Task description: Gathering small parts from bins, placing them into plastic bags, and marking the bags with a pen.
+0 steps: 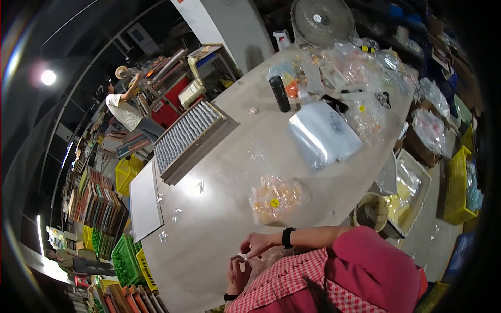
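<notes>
Near the front edge of the table, my right hand (pixel 257 244) and my left hand (pixel 238 275) meet fingertip to fingertip. Both are closed in a pinch around a small whitish piece (pixel 242 256), too small to name. Clear crinkled plastic (pixel 272 255) lies beside my right hand, against the checked apron. Just beyond the hands sits a clear plastic bag (pixel 279 201) of pale orange and yellow pieces, marked with a round yellow sticker. Dark bands circle both of my wrists.
A tray of grey rows (pixel 190 138) and a white board (pixel 145 201) lie on the left. Farther back are a stack of clear plastic sheets (pixel 323 133), a black bottle (pixel 279 94), filled bags and a fan (pixel 322 23). Bins (pixel 412 190) stand right. Two people are at left.
</notes>
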Motion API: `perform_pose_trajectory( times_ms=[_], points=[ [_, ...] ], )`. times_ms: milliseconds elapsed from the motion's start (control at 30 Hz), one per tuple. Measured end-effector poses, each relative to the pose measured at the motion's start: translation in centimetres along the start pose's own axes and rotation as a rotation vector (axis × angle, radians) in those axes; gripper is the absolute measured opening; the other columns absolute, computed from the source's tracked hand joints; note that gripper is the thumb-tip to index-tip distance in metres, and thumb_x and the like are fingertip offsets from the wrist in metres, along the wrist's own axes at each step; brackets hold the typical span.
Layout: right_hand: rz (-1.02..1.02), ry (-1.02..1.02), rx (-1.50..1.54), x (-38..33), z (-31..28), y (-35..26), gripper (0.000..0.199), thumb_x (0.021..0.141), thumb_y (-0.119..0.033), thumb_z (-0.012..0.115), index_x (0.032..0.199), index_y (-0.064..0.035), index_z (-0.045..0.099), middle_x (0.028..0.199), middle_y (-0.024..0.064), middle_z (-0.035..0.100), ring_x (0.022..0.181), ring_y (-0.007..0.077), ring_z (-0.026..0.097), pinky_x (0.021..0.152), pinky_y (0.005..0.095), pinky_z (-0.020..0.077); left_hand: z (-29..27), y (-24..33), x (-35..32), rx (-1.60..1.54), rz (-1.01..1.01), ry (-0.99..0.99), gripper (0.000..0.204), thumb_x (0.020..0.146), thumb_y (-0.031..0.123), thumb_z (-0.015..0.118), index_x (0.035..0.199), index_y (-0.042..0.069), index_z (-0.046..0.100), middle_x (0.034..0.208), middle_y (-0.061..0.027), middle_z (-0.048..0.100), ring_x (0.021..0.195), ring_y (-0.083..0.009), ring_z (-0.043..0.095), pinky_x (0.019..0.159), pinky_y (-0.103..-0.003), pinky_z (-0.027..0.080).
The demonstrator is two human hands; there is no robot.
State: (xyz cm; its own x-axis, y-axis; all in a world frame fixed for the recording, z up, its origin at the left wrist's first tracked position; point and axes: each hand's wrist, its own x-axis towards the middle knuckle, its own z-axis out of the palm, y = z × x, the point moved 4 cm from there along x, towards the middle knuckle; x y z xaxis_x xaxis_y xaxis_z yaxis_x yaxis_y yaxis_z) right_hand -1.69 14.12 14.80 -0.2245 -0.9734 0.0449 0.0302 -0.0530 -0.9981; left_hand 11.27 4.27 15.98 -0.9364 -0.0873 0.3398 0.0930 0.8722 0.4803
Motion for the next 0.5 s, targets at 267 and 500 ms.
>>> perform_pose_trajectory(
  times_ms=[267, 500],
  points=[
    [-0.228, 0.063, -0.778, -0.6, -1.0, -0.1, 0.018, 0.069, -0.018, 0.061, 0.078, -0.0023, 0.059, 0.073, 0.0172, 0.061, 0.070, 0.0390, 0.058, 0.060, 0.0427, 0.0474, 1.4, 0.2, 1.8, 0.013, -0.027, -0.024, 0.018, 0.071, 0.007, 0.069, 0.087, 0.008, 0.059, 0.090, -0.0096, 0.062, 0.082, -0.0298, 0.061, 0.067, -0.038, 0.050],
    [-0.272, 0.072, -0.993, -0.5, 0.1, 0.9, 0.021, 0.073, -0.025, 0.058, 0.068, -0.0054, 0.060, 0.067, 0.0143, 0.061, 0.065, 0.0353, 0.060, 0.058, 0.0423, 0.0487, 1.2, 0.8, 3.0, -0.011, -0.002, -0.133, 0.013, 0.068, 0.006, 0.062, 0.080, 0.008, 0.058, 0.082, -0.0086, 0.056, 0.076, -0.0289, 0.058, 0.065, -0.038, 0.048]
  ],
)
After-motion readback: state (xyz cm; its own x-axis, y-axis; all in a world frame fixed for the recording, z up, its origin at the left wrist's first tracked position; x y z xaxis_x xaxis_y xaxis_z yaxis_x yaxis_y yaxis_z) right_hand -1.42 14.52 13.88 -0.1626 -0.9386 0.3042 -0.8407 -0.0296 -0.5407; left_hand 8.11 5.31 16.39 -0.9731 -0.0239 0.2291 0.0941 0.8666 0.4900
